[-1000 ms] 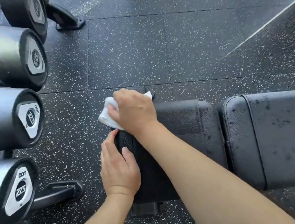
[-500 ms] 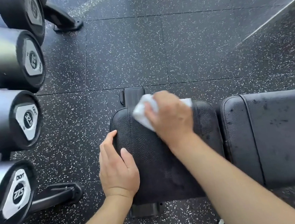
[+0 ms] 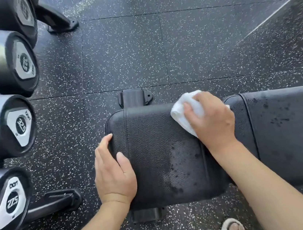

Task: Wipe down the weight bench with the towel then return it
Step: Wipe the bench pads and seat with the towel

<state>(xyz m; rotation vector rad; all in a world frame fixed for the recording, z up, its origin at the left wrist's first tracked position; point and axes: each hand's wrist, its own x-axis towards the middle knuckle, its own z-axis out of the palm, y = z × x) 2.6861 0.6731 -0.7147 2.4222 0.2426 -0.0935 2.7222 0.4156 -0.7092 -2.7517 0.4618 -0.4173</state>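
Observation:
The black weight bench's seat pad [image 3: 150, 143] lies in the middle, with its longer back pad [image 3: 286, 132] to the right. My right hand [image 3: 212, 118] grips a bunched white towel [image 3: 180, 114] and presses it on the seat pad's far right corner. My left hand [image 3: 113, 169] rests on the seat pad's left edge, thumb on top and fingers along the side. Wet speckles show on the near right part of the seat pad and on the back pad.
A rack of large dumbbells [image 3: 14, 124] runs down the left side, with its feet [image 3: 58, 202] on the speckled rubber floor [image 3: 157, 47]. A foot in a light sandal [image 3: 233, 229] stands near the bottom edge. The bench's frame ends [image 3: 135, 97] stick out beyond the seat pad.
My right hand has swept the towel from the seat pad's far left corner across to its far right corner. The left hand has stayed on the pad's left edge.

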